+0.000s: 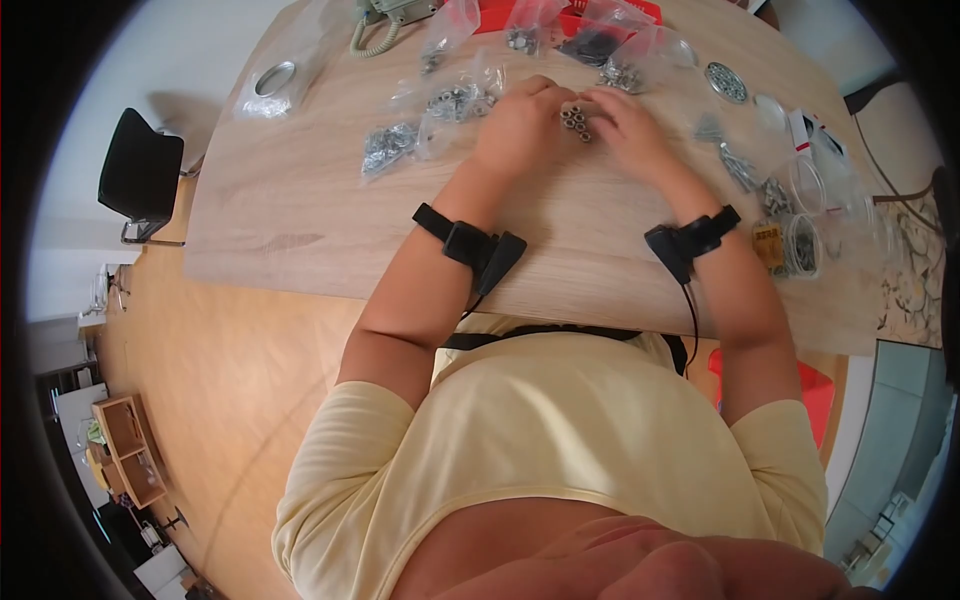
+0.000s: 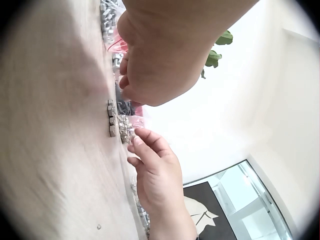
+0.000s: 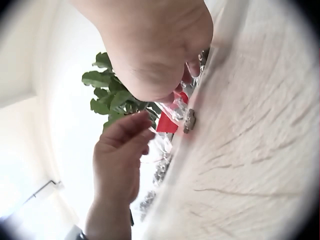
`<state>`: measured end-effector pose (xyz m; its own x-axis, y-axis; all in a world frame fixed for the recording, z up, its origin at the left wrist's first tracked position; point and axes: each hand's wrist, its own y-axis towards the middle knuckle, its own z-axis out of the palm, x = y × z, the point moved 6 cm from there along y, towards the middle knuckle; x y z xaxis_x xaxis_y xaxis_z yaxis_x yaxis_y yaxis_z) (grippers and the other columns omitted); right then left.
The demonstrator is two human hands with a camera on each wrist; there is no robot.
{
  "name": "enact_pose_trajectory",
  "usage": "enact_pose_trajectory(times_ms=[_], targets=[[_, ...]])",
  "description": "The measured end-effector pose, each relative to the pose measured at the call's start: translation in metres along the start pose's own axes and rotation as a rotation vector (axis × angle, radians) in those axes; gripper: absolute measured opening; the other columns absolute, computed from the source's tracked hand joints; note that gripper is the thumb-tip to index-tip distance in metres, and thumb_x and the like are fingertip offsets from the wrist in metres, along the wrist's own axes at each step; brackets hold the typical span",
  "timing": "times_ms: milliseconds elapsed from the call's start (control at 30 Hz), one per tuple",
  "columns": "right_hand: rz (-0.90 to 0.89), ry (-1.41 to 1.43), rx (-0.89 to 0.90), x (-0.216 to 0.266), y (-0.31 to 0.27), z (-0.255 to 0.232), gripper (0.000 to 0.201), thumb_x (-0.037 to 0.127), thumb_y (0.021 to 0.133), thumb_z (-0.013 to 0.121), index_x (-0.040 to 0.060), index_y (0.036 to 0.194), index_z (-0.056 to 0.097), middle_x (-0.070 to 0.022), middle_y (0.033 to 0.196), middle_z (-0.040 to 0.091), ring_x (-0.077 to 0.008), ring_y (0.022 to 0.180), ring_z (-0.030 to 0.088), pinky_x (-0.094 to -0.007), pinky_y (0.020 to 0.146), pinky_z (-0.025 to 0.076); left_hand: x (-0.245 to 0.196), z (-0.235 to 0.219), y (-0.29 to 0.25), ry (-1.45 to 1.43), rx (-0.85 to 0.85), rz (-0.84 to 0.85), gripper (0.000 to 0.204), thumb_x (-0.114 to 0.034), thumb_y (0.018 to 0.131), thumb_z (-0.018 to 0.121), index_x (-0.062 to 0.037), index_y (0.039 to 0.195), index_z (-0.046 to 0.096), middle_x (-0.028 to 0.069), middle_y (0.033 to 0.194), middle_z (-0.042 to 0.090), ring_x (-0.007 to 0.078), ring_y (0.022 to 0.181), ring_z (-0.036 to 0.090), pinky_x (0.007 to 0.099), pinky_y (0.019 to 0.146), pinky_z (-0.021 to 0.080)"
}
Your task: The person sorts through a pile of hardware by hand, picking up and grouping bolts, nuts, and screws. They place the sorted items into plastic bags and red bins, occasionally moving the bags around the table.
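Observation:
Several metal hex nuts (image 1: 575, 122) stand in a small cluster on the table between both hands. In the left wrist view the nuts (image 2: 111, 120) form a short row on the wood; the right wrist view shows them (image 3: 189, 121) end-on. Just left of the cluster is my left hand (image 1: 522, 128), its fingers loosely bent, and nothing shows between them in the right wrist view. My right hand (image 1: 628, 130) lies close on the other side, fingers partly extended toward the nuts. Its thumb and fingertips come near each other in the left wrist view, with no held thing visible.
Clear bags of small metal parts (image 1: 390, 145) lie left of and beyond the hands. A red tray (image 1: 490, 15) and a telephone (image 1: 400, 10) stand at the far edge. On the right are a round metal strainer (image 1: 726, 83), bagged bolts (image 1: 738, 168) and a clear container (image 1: 803, 245).

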<state>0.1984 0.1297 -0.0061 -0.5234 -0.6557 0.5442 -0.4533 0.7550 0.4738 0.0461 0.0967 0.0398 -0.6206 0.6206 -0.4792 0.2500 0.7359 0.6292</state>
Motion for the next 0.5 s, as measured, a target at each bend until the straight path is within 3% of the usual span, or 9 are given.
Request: enact_pose_trajectory(times_ms=[33, 67, 133, 267, 367, 433, 467, 500], targets=[[0.12, 0.062, -0.072, -0.008, -0.003, -0.011, 0.026, 0.012, 0.081, 0.061, 0.0025, 0.105, 0.059, -0.0141, 0.107, 0.058, -0.0301, 0.103, 0.054, -0.0368, 0.088, 0.044, 0.0, 0.008, -0.002, -0.003, 0.099, -0.054, 0.024, -0.002, 0.075, 0.058, -0.0055, 0.098, 0.066, 0.0136, 0.093, 0.062, 0.0318, 0.084, 0.061, 0.0394, 0.075, 0.049], [0.124, 0.062, -0.076, -0.005, -0.006, -0.016, 0.026, 0.012, 0.081, 0.061, 0.0025, 0.105, 0.059, -0.0141, 0.107, 0.058, -0.0301, 0.103, 0.054, -0.0368, 0.088, 0.044, 0.003, 0.011, -0.003, -0.004, 0.103, -0.052, 0.024, -0.002, 0.075, 0.058, -0.0055, 0.098, 0.066, 0.0136, 0.093, 0.062, 0.0318, 0.084, 0.061, 0.0394, 0.075, 0.049], [0.363, 0.051, 0.065, -0.012, -0.017, -0.014, 0.024, 0.019, 0.077, 0.067, 0.004, 0.094, 0.062, -0.0109, 0.094, 0.06, -0.0281, 0.095, 0.055, -0.0357, 0.083, 0.045, 0.013, 0.022, -0.008, 0.085, 0.167, -0.028, 0.023, -0.005, 0.076, 0.059, -0.0049, 0.098, 0.067, 0.013, 0.096, 0.062, 0.0327, 0.088, 0.059, 0.0394, 0.079, 0.049], [0.24, -0.137, 0.032, 0.0, -0.017, -0.001, 0.025, 0.025, 0.073, 0.071, 0.0048, 0.084, 0.062, -0.0087, 0.084, 0.06, -0.0266, 0.088, 0.056, -0.0362, 0.077, 0.046, 0.014, 0.031, -0.01, 0.175, 0.125, 0.061, 0.022, -0.007, 0.077, 0.06, -0.0047, 0.098, 0.067, 0.0131, 0.097, 0.062, 0.0334, 0.092, 0.058, 0.0395, 0.083, 0.047], [0.118, -0.185, -0.001, 0.006, -0.013, 0.001, 0.026, 0.027, 0.072, 0.072, 0.0053, 0.081, 0.061, -0.0089, 0.084, 0.06, -0.0278, 0.086, 0.056, -0.0381, 0.076, 0.046, 0.019, 0.033, -0.01, 0.196, 0.17, -0.016, 0.022, -0.009, 0.076, 0.062, -0.0038, 0.097, 0.067, 0.0131, 0.097, 0.061, 0.0337, 0.094, 0.056, 0.0395, 0.085, 0.045], [0.076, -0.155, -0.01, 0.004, -0.013, 0.003, 0.022, 0.023, 0.074, 0.07, 0.0053, 0.082, 0.061, -0.007, 0.081, 0.06, -0.0225, 0.078, 0.057, -0.0347, 0.069, 0.047, 0.024, 0.032, -0.01, 0.181, 0.22, -0.079, 0.02, -0.011, 0.077, 0.063, -0.0031, 0.096, 0.066, 0.0142, 0.097, 0.061, 0.0336, 0.092, 0.056, 0.0393, 0.084, 0.045], [0.073, -0.153, -0.009, 0.01, -0.013, 0.001, 0.022, 0.023, 0.074, 0.07, 0.0053, 0.082, 0.061, -0.007, 0.081, 0.06, -0.0225, 0.078, 0.057, -0.0347, 0.069, 0.047, 0.025, 0.032, -0.011, 0.184, 0.219, -0.081, 0.02, -0.011, 0.077, 0.063, -0.0031, 0.096, 0.066, 0.0142, 0.097, 0.061, 0.0336, 0.092, 0.056, 0.0393, 0.084, 0.045], [0.262, 0.044, -0.056, 0.005, -0.016, -0.005, 0.019, 0.021, 0.076, 0.068, 0.0055, 0.083, 0.061, -0.0054, 0.079, 0.059, -0.0188, 0.073, 0.056, -0.032, 0.065, 0.046, 0.026, 0.031, -0.011, 0.169, 0.2, -0.084, 0.018, -0.01, 0.076, 0.062, -0.0033, 0.092, 0.065, 0.0135, 0.095, 0.061, 0.0322, 0.092, 0.055, 0.0392, 0.084, 0.045]])
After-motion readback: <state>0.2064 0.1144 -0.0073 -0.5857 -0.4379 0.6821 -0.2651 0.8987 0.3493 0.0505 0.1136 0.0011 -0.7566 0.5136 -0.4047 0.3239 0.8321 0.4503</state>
